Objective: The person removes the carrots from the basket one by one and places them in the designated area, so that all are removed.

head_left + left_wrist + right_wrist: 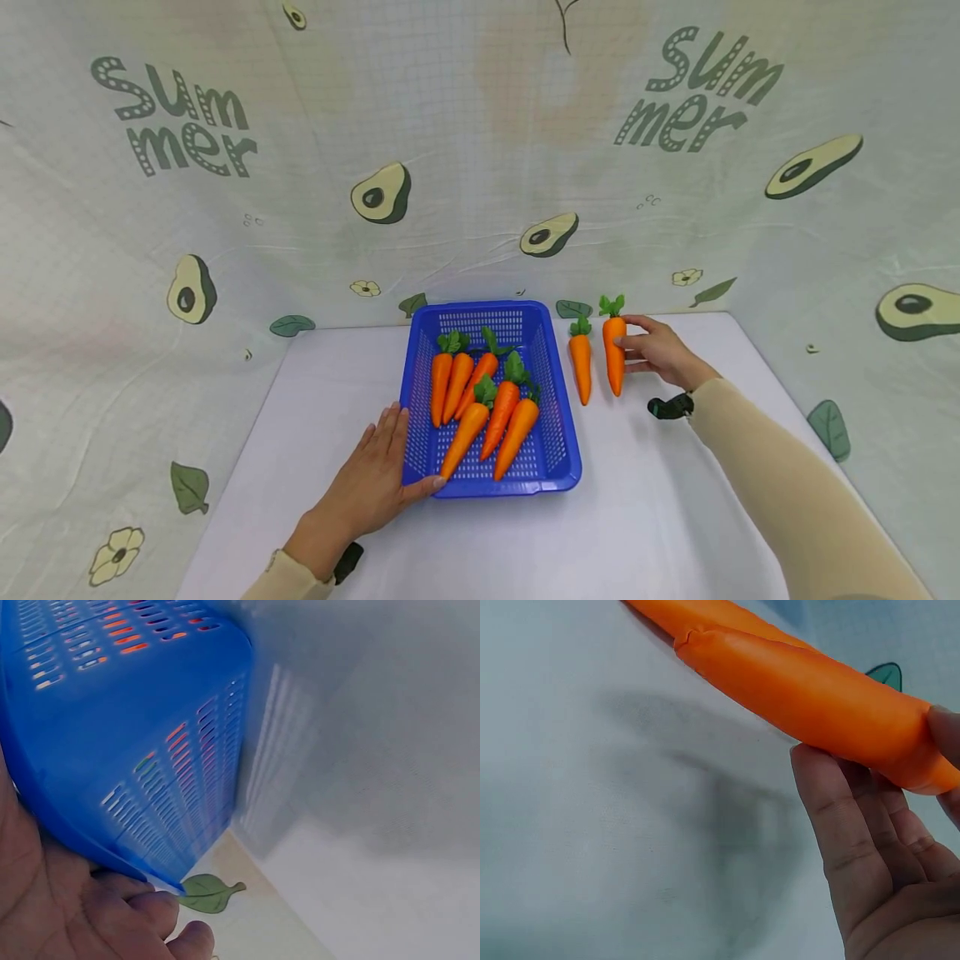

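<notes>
My right hand [662,352] pinches a carrot [614,354] between thumb and fingers, its leafy top pointing away from me. In the right wrist view this carrot [817,705] lies across the fingers [840,817], over its shadow. Another carrot [581,367] lies on the table just left of it. My left hand [372,475] rests at the front left corner of a blue plastic basket [567,454], fingers straight along its left rim and thumb on the front rim. Several carrots [468,437] with green tops lie inside. The left wrist view shows the basket's slotted side [172,795] above the palm.
A white table [525,550] carries everything. Behind and beside it hangs a pale cloth [457,275] printed with avocados, leaves and lettering. Dark wrist devices sit at the left cuff [288,579] and the right cuff [708,400].
</notes>
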Demonstrator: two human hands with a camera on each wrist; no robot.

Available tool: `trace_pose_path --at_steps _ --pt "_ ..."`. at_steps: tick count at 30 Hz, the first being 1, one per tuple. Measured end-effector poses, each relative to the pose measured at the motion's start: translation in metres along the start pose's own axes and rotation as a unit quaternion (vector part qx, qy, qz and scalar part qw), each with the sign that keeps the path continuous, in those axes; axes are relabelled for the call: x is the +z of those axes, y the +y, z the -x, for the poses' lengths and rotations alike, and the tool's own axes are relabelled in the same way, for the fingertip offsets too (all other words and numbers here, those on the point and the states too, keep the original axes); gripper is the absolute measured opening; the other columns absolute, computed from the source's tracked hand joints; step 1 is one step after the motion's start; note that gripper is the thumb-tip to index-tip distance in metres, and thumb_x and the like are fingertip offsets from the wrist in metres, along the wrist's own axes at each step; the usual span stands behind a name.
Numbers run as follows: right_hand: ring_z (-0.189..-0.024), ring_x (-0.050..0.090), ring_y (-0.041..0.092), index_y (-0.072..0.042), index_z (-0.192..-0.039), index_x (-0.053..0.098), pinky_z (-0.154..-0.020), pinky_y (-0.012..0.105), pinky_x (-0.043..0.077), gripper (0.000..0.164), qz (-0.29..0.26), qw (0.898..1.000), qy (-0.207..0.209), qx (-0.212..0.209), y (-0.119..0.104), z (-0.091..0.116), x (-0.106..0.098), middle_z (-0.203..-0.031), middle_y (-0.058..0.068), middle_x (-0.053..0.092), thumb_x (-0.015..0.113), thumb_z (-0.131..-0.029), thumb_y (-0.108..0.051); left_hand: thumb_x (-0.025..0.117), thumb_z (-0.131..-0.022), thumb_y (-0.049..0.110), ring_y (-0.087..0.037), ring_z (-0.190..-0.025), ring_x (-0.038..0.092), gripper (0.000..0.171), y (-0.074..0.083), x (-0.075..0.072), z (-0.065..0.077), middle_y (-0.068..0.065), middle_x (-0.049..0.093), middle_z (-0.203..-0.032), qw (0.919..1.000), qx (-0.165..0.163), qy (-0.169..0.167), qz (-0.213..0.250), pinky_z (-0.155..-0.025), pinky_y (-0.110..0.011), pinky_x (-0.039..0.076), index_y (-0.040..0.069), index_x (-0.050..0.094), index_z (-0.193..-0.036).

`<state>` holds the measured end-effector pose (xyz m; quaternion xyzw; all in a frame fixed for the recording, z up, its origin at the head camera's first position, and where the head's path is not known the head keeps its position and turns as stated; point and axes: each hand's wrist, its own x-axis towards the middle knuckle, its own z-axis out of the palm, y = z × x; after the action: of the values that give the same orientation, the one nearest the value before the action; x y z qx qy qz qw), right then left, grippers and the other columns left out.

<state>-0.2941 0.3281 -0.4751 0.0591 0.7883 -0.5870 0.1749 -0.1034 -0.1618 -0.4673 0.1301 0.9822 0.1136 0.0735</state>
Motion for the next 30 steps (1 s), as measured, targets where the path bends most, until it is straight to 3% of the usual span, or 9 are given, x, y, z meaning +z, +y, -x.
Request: trace_pose_path --at_steps 30 --pt "-0.106 0.069 0.029 -0.006 -0.165 0.028 -0.093 0.045 0.064 0.070 0.098 0.995 0.023 0.024 0.011 -0.011 0.021 -0.146 0.029 0.054 0.063 -0.107 -0.024 0.057 -0.091 0.081 -0.041 -0.162 0.019 0.120 -0.002 0.003 -0.001 -0.023 0.011 -0.176 1.0000 0.001 0.006 0.006 -0.129 -0.060 0.022 -0.001 0.014 -0.168"
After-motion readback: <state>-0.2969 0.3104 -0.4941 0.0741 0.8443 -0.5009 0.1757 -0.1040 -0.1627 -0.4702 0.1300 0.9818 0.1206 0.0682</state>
